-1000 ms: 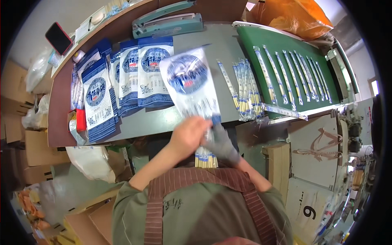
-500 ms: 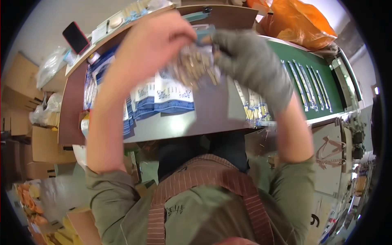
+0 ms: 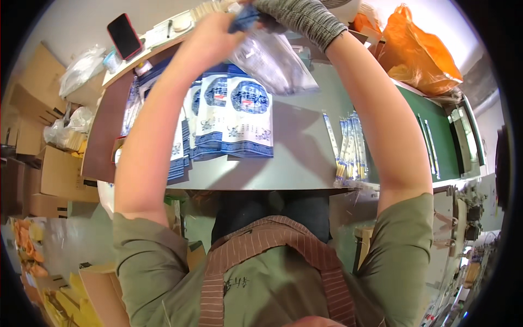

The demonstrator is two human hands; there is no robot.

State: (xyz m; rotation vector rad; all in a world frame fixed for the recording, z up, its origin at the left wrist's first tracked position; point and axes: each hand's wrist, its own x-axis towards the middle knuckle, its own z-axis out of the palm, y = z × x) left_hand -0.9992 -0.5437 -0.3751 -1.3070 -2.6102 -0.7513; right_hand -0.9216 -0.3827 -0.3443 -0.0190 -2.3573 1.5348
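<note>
At the far edge of the table, my bare left hand (image 3: pixel 213 37) is closed on the blue top of a pouch. The pouch (image 3: pixel 275 62) hangs towards the right with its clear, shiny plastic side showing; its contents cannot be made out. Beside it my right hand (image 3: pixel 286 15), in a grey knit glove, grips the same blue top, its fingertips partly hidden. Below the hands lie several overlapping white and blue printed pouches (image 3: pixel 248 122). Near my right forearm rests a cluster of slim, clear-wrapped sticks (image 3: pixel 353 147).
More wrapped sticks (image 3: pixel 429 144) lie on the green belt (image 3: pixel 448 147) at the right. Behind it stands an orange plastic bag (image 3: pixel 419 52). A phone (image 3: pixel 125 37) leans on the back ledge. Cardboard boxes (image 3: pixel 65 174) are at the left.
Both hands have moved up and away with the pouch, which has swung lower right. Its brownish contents no longer show. The printed pouches on the table are less covered.
</note>
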